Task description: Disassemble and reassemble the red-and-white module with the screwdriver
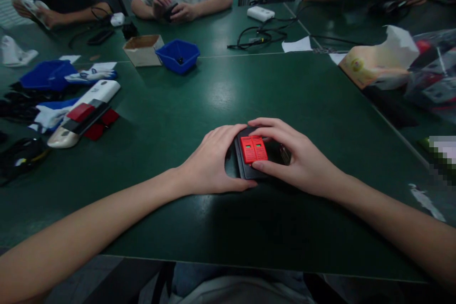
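A small black box-like device (241, 167) rests on the green table in front of me. On top of it sits a red block (253, 149) made of two halves side by side, each with a small green mark. My left hand (217, 159) grips the black device from the left, thumb at its near edge and fingers along its far edge. From the right, my right hand (299, 156) holds the red block between thumb and fingers. Part of the device's right side is hidden under my right hand.
A white power strip (103, 92) with red and black blocks lies at the left, near blue bins (48, 75) and cables. Further back are a cardboard box (142, 52) and a blue tray (180, 54). Paper packaging (377, 64) stands at the right. Several people sit across the table.
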Demonstrator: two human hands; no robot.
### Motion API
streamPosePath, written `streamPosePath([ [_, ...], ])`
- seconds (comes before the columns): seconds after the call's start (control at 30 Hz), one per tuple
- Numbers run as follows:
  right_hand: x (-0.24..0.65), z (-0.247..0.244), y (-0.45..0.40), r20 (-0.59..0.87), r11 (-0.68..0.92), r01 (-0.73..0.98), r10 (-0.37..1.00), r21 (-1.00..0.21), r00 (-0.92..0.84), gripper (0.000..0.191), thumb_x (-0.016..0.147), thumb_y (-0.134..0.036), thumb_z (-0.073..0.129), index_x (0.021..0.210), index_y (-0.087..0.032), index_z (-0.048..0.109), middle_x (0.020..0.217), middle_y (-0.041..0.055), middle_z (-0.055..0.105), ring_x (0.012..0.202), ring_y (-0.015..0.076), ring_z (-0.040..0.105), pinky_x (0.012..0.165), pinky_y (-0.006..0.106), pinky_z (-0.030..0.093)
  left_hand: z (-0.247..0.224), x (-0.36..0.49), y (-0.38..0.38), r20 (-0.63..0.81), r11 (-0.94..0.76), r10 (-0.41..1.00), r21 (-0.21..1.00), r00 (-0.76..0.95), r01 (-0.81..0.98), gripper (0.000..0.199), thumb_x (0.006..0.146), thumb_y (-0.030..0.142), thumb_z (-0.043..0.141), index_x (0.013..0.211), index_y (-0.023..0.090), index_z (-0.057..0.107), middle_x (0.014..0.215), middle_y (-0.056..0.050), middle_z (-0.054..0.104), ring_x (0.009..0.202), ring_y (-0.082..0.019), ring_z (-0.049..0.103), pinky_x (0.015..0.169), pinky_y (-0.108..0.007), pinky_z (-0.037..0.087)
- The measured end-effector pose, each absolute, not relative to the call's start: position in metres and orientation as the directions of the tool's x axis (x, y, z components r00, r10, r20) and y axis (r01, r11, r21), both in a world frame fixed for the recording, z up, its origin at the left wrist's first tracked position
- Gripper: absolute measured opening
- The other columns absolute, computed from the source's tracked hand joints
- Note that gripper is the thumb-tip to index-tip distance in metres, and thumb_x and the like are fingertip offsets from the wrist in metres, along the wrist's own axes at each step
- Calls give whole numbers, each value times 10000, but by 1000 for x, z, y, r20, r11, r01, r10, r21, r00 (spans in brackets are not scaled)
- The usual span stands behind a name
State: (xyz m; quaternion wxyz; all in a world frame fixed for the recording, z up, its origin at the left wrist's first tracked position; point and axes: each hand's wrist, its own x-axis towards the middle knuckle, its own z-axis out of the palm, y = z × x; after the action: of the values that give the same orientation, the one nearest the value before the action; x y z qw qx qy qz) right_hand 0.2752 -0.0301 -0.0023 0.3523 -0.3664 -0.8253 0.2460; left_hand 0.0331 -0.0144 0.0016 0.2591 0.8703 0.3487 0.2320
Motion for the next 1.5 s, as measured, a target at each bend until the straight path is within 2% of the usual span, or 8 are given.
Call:
streamPosePath([
  [0.17, 273, 0, -32, 521, 719, 427, 693, -548, -498, 393, 917, -392, 765, 1260, -240, 648, 1411, 156, 613, 1321, 344, 594, 1099, 532, 524, -1, 28, -10, 316, -682, 662, 630, 679, 371, 1068, 678, 622, 891, 1546, 206, 429, 1538, -201, 523, 1425, -419, 501, 1207, -620, 412],
  [0.3, 272, 1, -34, 616, 809, 440, 585, -390, -528, 431, 914, -344, 763, 1303, -231, 617, 1387, 178, 618, 1297, 351, 605, 1038, 540, 561, -3, 26, -9, 497, -748, 616, 613, 611, 256, 836, 775, 570, 853, 1463, 226, 525, 1452, -179, 570, 1373, -360, 555, 1165, -561, 482],
  [0.43, 273, 0, -33, 668, 857, 425, 500, -291, -551, 508, 911, -329, 767, 1371, -257, 563, 1307, 158, 665, 1252, 350, 641, 1034, 578, 562, -4, 26, -11, 604, -826, 547, 501, 580, 257, 712, 789, 504, 870, 1381, 236, 576, 1444, -176, 562, 1360, -336, 567, 1140, -533, 511],
  [0.57, 275, 0, -31, 696, 861, 418, 489, -289, -526, 503, 891, -343, 801, 1337, -271, 579, 1235, 133, 692, 1204, 341, 672, 1016, 580, 578, -4, 24, -13, 626, -864, 498, 415, 601, 283, 616, 821, 490, 852, 1340, 269, 603, 1441, -154, 578, 1346, -332, 581, 1124, -542, 519],
  [0.73, 277, 2, -31, 704, 864, 415, 482, -284, -522, 495, 865, -343, 846, 1283, -235, 604, 1183, 139, 709, 1177, 327, 689, 992, 537, 606, -4, 23, -12, 601, -858, 508, 419, 617, 298, 633, 838, 513, 837, 1359, 240, 602, 1453, -178, 583, 1339, -344, 590, 1118, -554, 519],
  [0.9, 280, 4, -30, 693, 866, 414, 480, -279, -538, 502, 861, -348, 855, 1290, -235, 619, 1183, 138, 727, 1183, 340, 699, 975, 546, 620, -4, 23, -9, 602, -873, 480, 403, 639, 276, 547, 898, 450, 791, 1355, 211, 608, 1449, -192, 587, 1349, -327, 591, 1110, -528, 531],
  [1.17, 279, 4, -30, 712, 879, 396, 455, -264, -535, 502, 866, -331, 846, 1305, -235, 624, 1178, 140, 743, 1184, 348, 708, 975, 558, 625, -5, 24, -8, 675, -922, 386, 269, 629, 278, 546, 897, 461, 782, 1347, 218, 590, 1416, -183, 618, 1368, -337, 579, 1129, -560, 515],
  [1.5, 278, 4, -27, 689, 861, 405, 496, -309, -529, 450, 865, -338, 836, 1259, -225, 651, 1171, 141, 734, 1165, 339, 710, 955, 542, 631, -8, 26, -6, 678, -899, 433, 368, 593, 236, 527, 895, 459, 791, 1324, 213, 607, 1347, -172, 651, 1277, -302, 641, 1072, -506, 562],
])
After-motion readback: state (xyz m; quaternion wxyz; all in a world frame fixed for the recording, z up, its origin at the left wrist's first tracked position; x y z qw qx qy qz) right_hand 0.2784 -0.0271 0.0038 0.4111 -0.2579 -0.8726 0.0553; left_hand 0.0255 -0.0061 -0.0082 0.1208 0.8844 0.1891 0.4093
